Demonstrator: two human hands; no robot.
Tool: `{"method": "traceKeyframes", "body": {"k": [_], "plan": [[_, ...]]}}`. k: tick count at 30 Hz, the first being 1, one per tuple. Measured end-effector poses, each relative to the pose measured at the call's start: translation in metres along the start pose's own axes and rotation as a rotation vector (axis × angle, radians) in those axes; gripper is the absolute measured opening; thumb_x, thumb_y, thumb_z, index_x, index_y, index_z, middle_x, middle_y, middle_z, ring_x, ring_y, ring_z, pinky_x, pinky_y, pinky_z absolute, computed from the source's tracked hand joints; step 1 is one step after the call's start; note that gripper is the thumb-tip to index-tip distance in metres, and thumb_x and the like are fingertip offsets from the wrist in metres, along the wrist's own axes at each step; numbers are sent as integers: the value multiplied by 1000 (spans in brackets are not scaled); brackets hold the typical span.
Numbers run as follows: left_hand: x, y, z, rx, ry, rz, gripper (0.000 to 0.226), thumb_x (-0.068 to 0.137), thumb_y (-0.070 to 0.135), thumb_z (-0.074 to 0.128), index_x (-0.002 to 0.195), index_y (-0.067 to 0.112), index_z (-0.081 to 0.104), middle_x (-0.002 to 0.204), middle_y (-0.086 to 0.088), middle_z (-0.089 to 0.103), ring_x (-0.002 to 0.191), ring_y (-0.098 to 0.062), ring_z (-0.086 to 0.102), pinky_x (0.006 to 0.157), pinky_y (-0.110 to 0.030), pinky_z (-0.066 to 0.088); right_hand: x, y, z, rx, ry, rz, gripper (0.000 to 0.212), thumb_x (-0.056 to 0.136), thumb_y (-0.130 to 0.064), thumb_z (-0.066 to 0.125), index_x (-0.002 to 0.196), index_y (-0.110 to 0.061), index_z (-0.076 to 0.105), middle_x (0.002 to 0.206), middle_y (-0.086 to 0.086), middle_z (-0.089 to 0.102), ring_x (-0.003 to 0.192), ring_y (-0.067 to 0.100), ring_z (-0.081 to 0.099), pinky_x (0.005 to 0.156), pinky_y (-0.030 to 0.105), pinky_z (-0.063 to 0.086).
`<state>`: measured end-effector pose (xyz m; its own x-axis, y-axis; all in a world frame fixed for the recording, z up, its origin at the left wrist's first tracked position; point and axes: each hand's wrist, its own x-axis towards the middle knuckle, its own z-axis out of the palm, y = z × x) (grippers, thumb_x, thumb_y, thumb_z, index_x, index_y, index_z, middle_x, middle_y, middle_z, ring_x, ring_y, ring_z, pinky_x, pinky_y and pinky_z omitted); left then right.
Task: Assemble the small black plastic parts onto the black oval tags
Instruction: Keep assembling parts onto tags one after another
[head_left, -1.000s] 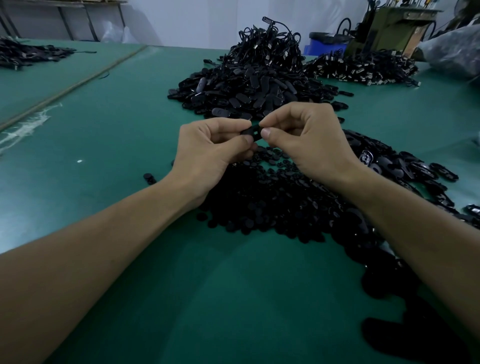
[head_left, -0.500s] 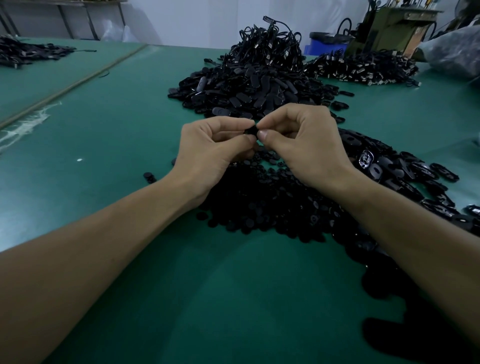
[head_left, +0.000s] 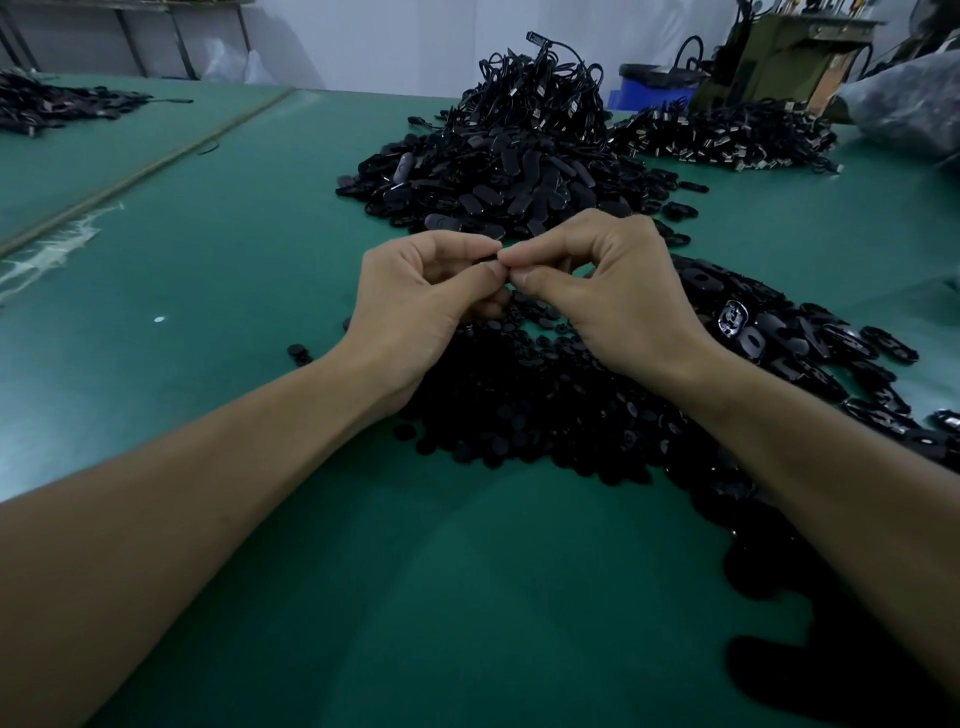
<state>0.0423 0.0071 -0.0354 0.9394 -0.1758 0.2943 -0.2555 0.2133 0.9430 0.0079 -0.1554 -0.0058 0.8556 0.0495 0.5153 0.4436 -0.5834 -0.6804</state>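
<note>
- Both hands are raised in the middle of the frame, fingertips meeting above the green table (head_left: 208, 270).
- The left hand (head_left: 415, 306) has thumb and forefinger curled together and pinches a black piece (head_left: 487, 257). Only a sliver of it shows between the fingertips.
- The right hand (head_left: 618, 296) is curled the same way, with thumb and forefinger tips pressed against the same piece from the right. Its other fingers are tucked under.
- The piece is too hidden to tell whether it is a tag, a small part, or both joined.
- Right under the hands and wrists lies a broad heap of small round parts (head_left: 545, 410), spreading toward the lower right of the frame.
- One stray round part (head_left: 298, 351) sits apart, left of the left wrist.
- To the right of the right hand, loose oval tags (head_left: 779, 338) are scattered in a band toward the right edge.
- Above the hands, at upper centre, is a bigger pile of oval tags (head_left: 493, 176), topped by a tangle of corded tags (head_left: 540, 88).
- Another dark pile (head_left: 727, 137) lies at upper right, with a blue bin (head_left: 654, 92) and an olive machine (head_left: 779, 57) behind it.
- A further dark heap (head_left: 52, 104) sits in the upper left corner.
</note>
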Motion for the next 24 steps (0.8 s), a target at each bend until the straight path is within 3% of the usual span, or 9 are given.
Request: {"method": "traceKeyframes", "body": {"k": [4, 9, 12, 18, 21, 24], "plan": [[0, 0, 0, 27, -9, 5, 14, 87, -5, 71, 88, 9, 70, 70, -2, 74, 63, -10, 68, 60, -18, 53, 3, 2, -5, 64, -65, 28, 15, 87, -10, 76, 90, -25, 77, 92, -6, 72, 85, 21, 67, 81, 35, 57], [1, 0, 0, 40, -24, 1, 15, 87, -4, 72, 87, 11, 71, 69, -1, 74, 61, -9, 67, 59, -17, 52, 6, 5, -11, 218, -138, 105, 18, 87, -6, 75, 94, -22, 72, 80, 5, 76, 73, 11, 70, 71, 23, 58], [1, 0, 1, 48, -31, -9, 15, 87, -3, 72, 88, 12, 72, 70, -2, 74, 62, -10, 67, 59, -18, 52, 8, 8, -14, 257, -151, 147, 16, 86, -7, 76, 98, -18, 72, 77, 3, 76, 70, 11, 70, 66, 20, 55], [-1, 2, 1, 34, -53, -22, 16, 86, -4, 72, 87, 11, 72, 68, -3, 73, 61, -10, 68, 60, -18, 53, 10, 9, -16, 251, -162, 161, 10, 83, -5, 78, 87, -14, 75, 76, 4, 75, 70, 12, 69, 67, 22, 56], [-2, 4, 1, 49, -67, -29, 14, 86, -4, 72, 90, 9, 72, 70, -4, 75, 63, -11, 70, 63, -18, 55, 12, 9, -18, 171, -155, 141, 11, 83, -8, 79, 85, -17, 74, 73, -2, 73, 66, 5, 67, 67, 19, 54], [-4, 5, 3, 142, -62, 17, 15, 86, -3, 74, 91, 11, 72, 71, -3, 76, 65, -11, 72, 64, -18, 56, 13, 9, -18, 76, -146, 129, 8, 84, -12, 78, 85, -19, 74, 77, 0, 73, 68, 5, 67, 71, 25, 59]]}}
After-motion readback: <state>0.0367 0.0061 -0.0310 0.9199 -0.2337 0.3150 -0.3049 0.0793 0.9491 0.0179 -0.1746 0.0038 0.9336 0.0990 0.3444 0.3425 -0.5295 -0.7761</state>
